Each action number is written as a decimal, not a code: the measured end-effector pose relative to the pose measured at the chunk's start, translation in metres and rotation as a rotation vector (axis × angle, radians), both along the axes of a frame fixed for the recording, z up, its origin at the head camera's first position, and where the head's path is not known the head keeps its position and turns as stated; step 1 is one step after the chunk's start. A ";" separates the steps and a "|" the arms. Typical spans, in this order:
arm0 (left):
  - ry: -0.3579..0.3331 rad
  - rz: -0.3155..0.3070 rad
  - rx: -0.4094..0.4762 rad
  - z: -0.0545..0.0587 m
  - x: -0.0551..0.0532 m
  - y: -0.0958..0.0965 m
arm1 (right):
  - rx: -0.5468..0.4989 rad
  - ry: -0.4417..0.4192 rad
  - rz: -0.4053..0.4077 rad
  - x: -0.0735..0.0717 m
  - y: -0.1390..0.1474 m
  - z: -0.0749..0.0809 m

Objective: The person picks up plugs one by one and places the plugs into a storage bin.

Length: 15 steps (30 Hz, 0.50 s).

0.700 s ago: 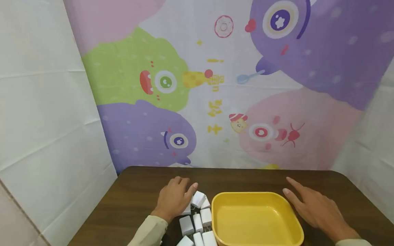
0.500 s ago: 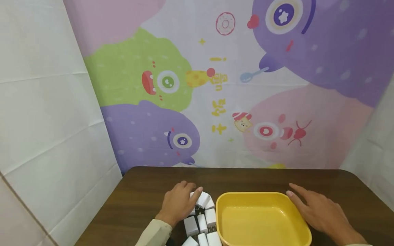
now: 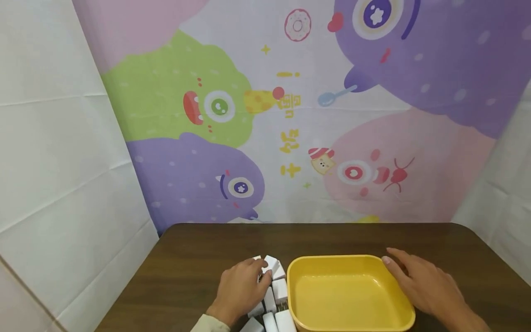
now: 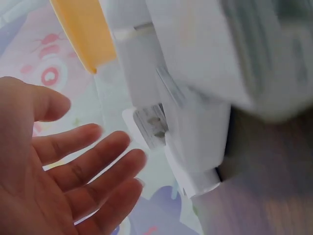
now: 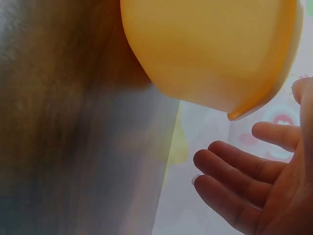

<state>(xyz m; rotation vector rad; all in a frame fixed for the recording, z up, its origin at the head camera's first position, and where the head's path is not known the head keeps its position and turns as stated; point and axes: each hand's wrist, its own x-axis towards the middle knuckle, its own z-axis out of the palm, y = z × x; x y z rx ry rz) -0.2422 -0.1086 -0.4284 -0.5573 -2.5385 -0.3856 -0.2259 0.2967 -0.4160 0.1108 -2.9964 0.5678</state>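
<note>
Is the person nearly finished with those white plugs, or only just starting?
Probably just starting. Done: nothing I can see, since the yellow tray shows nothing inside. In hand: nothing held; the left grip is by the white plugs, fingers loose, and the right grip is beside the tray. Still to do: maybe all the plugs, bunched next to the tray.

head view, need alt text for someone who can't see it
A person's left hand hovers over a cluster of white chargers, and their right hand is beside a yellow tray on a dark table. Behind is a cartoon-monster backdrop.
</note>
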 end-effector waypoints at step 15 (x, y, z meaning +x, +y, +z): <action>-0.002 -0.034 0.044 -0.005 0.018 0.007 | -0.045 -0.129 -0.019 0.006 -0.005 -0.003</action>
